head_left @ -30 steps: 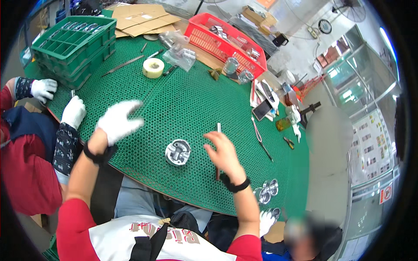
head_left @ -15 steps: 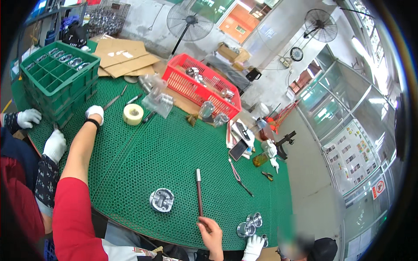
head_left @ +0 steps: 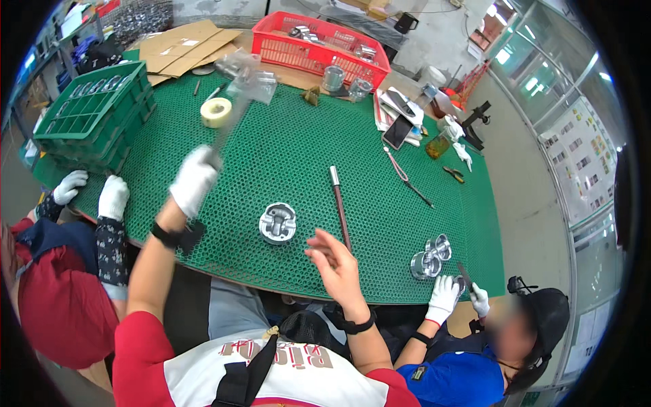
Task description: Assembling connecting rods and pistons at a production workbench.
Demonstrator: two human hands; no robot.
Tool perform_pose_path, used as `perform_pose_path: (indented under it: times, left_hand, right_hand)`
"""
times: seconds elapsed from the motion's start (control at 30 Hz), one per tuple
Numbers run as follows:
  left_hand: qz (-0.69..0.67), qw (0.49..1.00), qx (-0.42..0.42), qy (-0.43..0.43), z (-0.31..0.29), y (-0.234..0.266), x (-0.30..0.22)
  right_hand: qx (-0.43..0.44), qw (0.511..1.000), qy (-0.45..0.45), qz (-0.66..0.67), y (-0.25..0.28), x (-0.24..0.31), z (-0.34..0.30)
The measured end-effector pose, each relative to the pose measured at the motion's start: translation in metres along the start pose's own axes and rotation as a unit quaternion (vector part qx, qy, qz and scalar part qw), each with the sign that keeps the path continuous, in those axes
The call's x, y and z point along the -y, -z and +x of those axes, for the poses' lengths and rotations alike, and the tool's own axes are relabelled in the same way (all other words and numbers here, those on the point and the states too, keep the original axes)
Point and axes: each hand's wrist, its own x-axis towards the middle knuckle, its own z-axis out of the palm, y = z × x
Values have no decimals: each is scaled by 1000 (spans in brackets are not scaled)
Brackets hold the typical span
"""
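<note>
My left hand (head_left: 194, 180), in a white glove, is closed round the end of a long, slim grey file (head_left: 234, 127). Motion smears the tool, so its surface is not clear. My bare right hand (head_left: 333, 264) hovers near the table's front edge, fingers loosely bent and apart, nothing in them. Just beyond it a dark brown rod with a silver end (head_left: 340, 203) lies on the green mat (head_left: 285, 152). A silver piston (head_left: 278, 223) sits on the mat between my hands, its hollow side up.
Stacked green crates (head_left: 91, 112) stand at left beside a co-worker's gloved hands (head_left: 113, 197). At right another person's gloved hand (head_left: 444, 298) works near several pistons (head_left: 426, 264). A red basket (head_left: 319, 47), tape roll (head_left: 215, 112), phone (head_left: 397, 131) and pliers (head_left: 454, 174) lie farther back.
My left hand has lifted the file off the mat and brought it right, toward me. My right hand has come away from the rod. The view has tipped down.
</note>
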Motion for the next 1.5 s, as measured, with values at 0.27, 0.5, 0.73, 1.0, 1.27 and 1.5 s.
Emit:
perform_pose_path:
  times: [0.27, 0.5, 0.73, 1.0, 1.27, 1.5]
  left_hand:
    - [0, 971, 236, -28, -191, -134, -80]
    - [298, 951, 3, -84, -145, -145, -74]
    - [253, 948, 71, -178, -94, -118, -32]
    - [141, 978, -44, -147, -153, -150, 10]
    - [295, 925, -162, -175, -163, -162, 15]
    - [297, 925, -157, -180, -158, -163, 19]
  right_hand:
    - [-99, 990, -10, 103, -27, 7, -42]
    - [-177, 978, -1, 115, 40, -14, -42]
    - [-70, 994, 21, -82, 41, -15, -43]
    - [-47, 990, 53, -124, 12, -57, -86]
    - [-42, 976, 57, -205, -10, -68, -90]
    - [-40, 966, 57, -248, -10, -65, -74]
